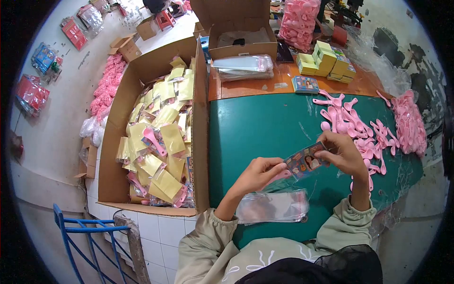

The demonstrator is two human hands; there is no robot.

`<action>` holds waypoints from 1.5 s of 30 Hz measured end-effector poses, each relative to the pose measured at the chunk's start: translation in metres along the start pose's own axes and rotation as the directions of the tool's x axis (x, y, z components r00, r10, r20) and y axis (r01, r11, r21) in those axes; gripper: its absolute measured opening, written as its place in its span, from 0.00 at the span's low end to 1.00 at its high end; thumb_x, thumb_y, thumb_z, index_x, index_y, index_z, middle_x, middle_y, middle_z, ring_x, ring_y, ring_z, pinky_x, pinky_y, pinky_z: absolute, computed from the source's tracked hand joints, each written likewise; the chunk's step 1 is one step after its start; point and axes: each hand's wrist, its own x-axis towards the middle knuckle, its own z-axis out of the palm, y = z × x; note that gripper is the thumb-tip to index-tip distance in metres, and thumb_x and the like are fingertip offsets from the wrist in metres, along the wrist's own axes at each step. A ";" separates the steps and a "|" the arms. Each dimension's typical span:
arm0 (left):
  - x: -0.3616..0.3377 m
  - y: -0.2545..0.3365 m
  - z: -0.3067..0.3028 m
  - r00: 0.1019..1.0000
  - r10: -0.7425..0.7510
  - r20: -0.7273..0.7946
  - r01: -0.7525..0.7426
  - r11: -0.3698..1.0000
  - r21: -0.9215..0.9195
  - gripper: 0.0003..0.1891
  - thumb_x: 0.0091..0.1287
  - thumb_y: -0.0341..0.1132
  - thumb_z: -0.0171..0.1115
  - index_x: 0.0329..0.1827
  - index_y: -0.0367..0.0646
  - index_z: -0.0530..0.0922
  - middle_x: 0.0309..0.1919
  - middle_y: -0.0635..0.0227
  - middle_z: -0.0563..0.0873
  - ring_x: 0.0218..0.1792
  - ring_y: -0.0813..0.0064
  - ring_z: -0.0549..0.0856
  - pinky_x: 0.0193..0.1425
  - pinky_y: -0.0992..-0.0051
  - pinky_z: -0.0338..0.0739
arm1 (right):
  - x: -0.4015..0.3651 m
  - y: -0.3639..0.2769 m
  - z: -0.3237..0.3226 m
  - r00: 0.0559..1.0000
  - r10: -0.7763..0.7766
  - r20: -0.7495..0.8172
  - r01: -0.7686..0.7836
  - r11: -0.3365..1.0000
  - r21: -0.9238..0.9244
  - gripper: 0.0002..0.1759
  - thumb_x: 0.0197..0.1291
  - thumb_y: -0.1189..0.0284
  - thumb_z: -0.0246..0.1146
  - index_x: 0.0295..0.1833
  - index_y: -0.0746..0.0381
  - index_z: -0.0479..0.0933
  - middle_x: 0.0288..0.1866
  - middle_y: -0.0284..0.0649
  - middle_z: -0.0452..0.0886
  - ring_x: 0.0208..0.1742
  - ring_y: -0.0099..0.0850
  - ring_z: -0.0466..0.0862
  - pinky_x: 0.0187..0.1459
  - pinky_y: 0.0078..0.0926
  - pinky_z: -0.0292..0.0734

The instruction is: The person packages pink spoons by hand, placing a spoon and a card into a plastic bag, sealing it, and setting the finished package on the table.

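Note:
My left hand (261, 173) pinches the edge of a clear plastic bag, whose film shows only faintly. A pink spoon (282, 175) lies just under its fingertips and seems to be inside the bag. A small printed card (306, 161) with colourful pictures is between my hands, tilted up to the right. My right hand (341, 152) has its thumb and fingers closed on the card's right end. Below both hands a stack of clear plastic bags (272, 207) lies flat on the green table top (255, 128).
A large cardboard box (202, 142) at left holds many packets with yellow cards and pink spoons. Loose pink spoons (347, 118) lie at right, beside a bagged bundle (409, 124). Card stacks (324, 59) and more bags (243, 67) stand behind. A blue metal frame (90, 227) is lower left.

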 end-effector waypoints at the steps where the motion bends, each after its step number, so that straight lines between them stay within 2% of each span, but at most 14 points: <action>1: -0.002 0.005 -0.001 0.997 -0.074 0.031 0.073 0.997 0.040 0.13 0.70 0.38 0.53 0.43 0.38 0.82 0.27 0.66 0.84 0.25 0.84 0.77 0.30 0.81 0.71 | 0.000 0.000 0.003 1.000 0.007 0.017 -0.007 1.000 0.006 0.09 0.52 0.77 0.66 0.35 0.65 0.72 0.23 0.32 0.74 0.25 0.18 0.74 0.25 0.19 0.68; 7: 0.007 -0.019 0.013 0.954 0.297 -0.028 -0.296 0.954 0.043 0.14 0.68 0.37 0.55 0.50 0.39 0.80 0.25 0.65 0.84 0.21 0.82 0.74 0.26 0.77 0.69 | 0.005 0.008 0.019 0.939 -0.080 0.335 0.173 0.950 -0.259 0.15 0.52 0.69 0.67 0.31 0.66 0.69 0.28 0.42 0.76 0.27 0.30 0.78 0.29 0.26 0.70; 10: 0.004 -0.015 0.007 0.978 0.209 -0.013 -0.204 0.967 0.152 0.15 0.68 0.37 0.55 0.53 0.40 0.78 0.27 0.63 0.84 0.23 0.81 0.76 0.29 0.77 0.72 | 0.006 0.008 0.013 0.929 -0.122 0.348 0.183 0.972 -0.147 0.11 0.56 0.69 0.64 0.37 0.66 0.74 0.30 0.41 0.78 0.32 0.27 0.79 0.32 0.25 0.72; 12: 0.006 -0.022 0.004 0.957 0.284 -0.063 -0.275 0.954 0.121 0.15 0.68 0.37 0.55 0.53 0.40 0.78 0.27 0.63 0.85 0.23 0.81 0.76 0.30 0.78 0.72 | 0.004 0.016 0.005 0.955 -0.140 0.261 0.138 0.990 0.022 0.10 0.58 0.71 0.63 0.40 0.67 0.76 0.32 0.39 0.79 0.32 0.26 0.79 0.33 0.23 0.73; 13: 0.006 -0.024 0.004 0.943 0.321 -0.088 -0.311 0.944 0.106 0.15 0.68 0.37 0.54 0.54 0.41 0.78 0.28 0.63 0.85 0.24 0.81 0.77 0.30 0.78 0.73 | 0.002 0.016 0.004 0.967 -0.059 0.247 0.013 0.983 0.184 0.09 0.60 0.73 0.61 0.44 0.67 0.77 0.34 0.37 0.80 0.33 0.23 0.79 0.36 0.21 0.75; 16: 0.006 -0.020 0.001 0.964 0.258 -0.058 -0.252 0.963 0.090 0.15 0.68 0.37 0.54 0.54 0.40 0.78 0.28 0.64 0.85 0.23 0.80 0.76 0.30 0.77 0.73 | 0.004 0.022 0.008 0.969 0.004 0.248 -0.064 0.970 0.235 0.07 0.61 0.74 0.60 0.41 0.67 0.77 0.33 0.36 0.80 0.33 0.23 0.79 0.36 0.21 0.76; 19: 0.004 -0.015 0.004 0.973 0.228 -0.026 -0.223 0.968 0.117 0.16 0.68 0.37 0.54 0.55 0.40 0.77 0.27 0.64 0.84 0.22 0.79 0.76 0.30 0.77 0.73 | 0.006 0.023 0.017 0.949 0.037 0.313 -0.084 0.987 0.136 0.08 0.59 0.75 0.61 0.42 0.67 0.77 0.30 0.36 0.80 0.31 0.23 0.79 0.34 0.22 0.75; 25: 0.004 -0.022 0.011 0.966 0.251 -0.060 -0.243 0.963 0.120 0.19 0.68 0.37 0.55 0.60 0.42 0.72 0.30 0.58 0.86 0.26 0.74 0.82 0.33 0.74 0.75 | 0.011 0.020 0.033 0.954 -0.063 0.292 0.118 0.977 -0.175 0.10 0.53 0.76 0.63 0.41 0.67 0.77 0.32 0.40 0.82 0.33 0.24 0.81 0.35 0.22 0.75; 28: -0.003 -0.001 0.003 0.991 0.133 -0.015 -0.129 0.978 0.163 0.20 0.68 0.36 0.55 0.62 0.42 0.71 0.33 0.56 0.87 0.29 0.71 0.85 0.35 0.73 0.76 | 0.008 0.029 0.028 0.967 -0.046 0.250 0.036 0.998 0.045 0.10 0.53 0.76 0.64 0.42 0.66 0.79 0.35 0.40 0.83 0.35 0.24 0.81 0.37 0.22 0.75; 31: 0.001 -0.013 0.002 0.974 0.222 -0.045 -0.216 0.970 0.109 0.20 0.68 0.36 0.55 0.62 0.42 0.71 0.33 0.57 0.87 0.29 0.72 0.85 0.37 0.73 0.76 | 0.007 0.033 0.021 0.967 -0.028 0.252 -0.027 0.976 0.215 0.10 0.53 0.75 0.65 0.43 0.64 0.80 0.37 0.40 0.83 0.35 0.24 0.81 0.38 0.22 0.76; 34: 0.002 -0.015 0.005 0.962 0.271 -0.015 -0.267 0.955 0.128 0.21 0.68 0.36 0.55 0.63 0.43 0.69 0.34 0.57 0.87 0.29 0.68 0.85 0.37 0.72 0.76 | 0.009 0.026 0.020 0.950 -0.075 0.302 0.093 0.995 -0.044 0.12 0.52 0.75 0.65 0.44 0.64 0.80 0.37 0.39 0.83 0.36 0.26 0.82 0.40 0.23 0.77; 37: 0.001 -0.012 0.008 0.967 0.253 0.014 -0.251 0.944 0.214 0.26 0.67 0.37 0.56 0.67 0.44 0.63 0.34 0.56 0.86 0.30 0.61 0.86 0.36 0.70 0.76 | 0.012 0.022 0.026 0.917 -0.095 0.388 0.126 0.990 -0.057 0.13 0.51 0.73 0.67 0.43 0.64 0.80 0.37 0.40 0.82 0.36 0.28 0.83 0.40 0.24 0.78; 43: -0.003 -0.005 0.017 0.979 0.167 -0.118 -0.129 0.951 0.281 0.34 0.63 0.39 0.63 0.70 0.45 0.57 0.34 0.54 0.86 0.30 0.55 0.86 0.35 0.67 0.78 | 0.013 0.028 0.047 0.946 -0.102 0.308 0.141 0.984 -0.106 0.11 0.49 0.71 0.68 0.39 0.64 0.81 0.36 0.40 0.82 0.34 0.30 0.82 0.35 0.25 0.78; 45: 0.001 -0.013 0.018 0.957 0.236 -0.171 -0.175 0.934 0.312 0.35 0.63 0.40 0.63 0.70 0.43 0.57 0.36 0.53 0.85 0.31 0.55 0.86 0.36 0.69 0.78 | 0.012 0.032 0.049 0.948 -0.047 0.314 0.092 0.988 -0.127 0.11 0.48 0.73 0.67 0.39 0.64 0.80 0.36 0.41 0.81 0.33 0.30 0.82 0.34 0.24 0.76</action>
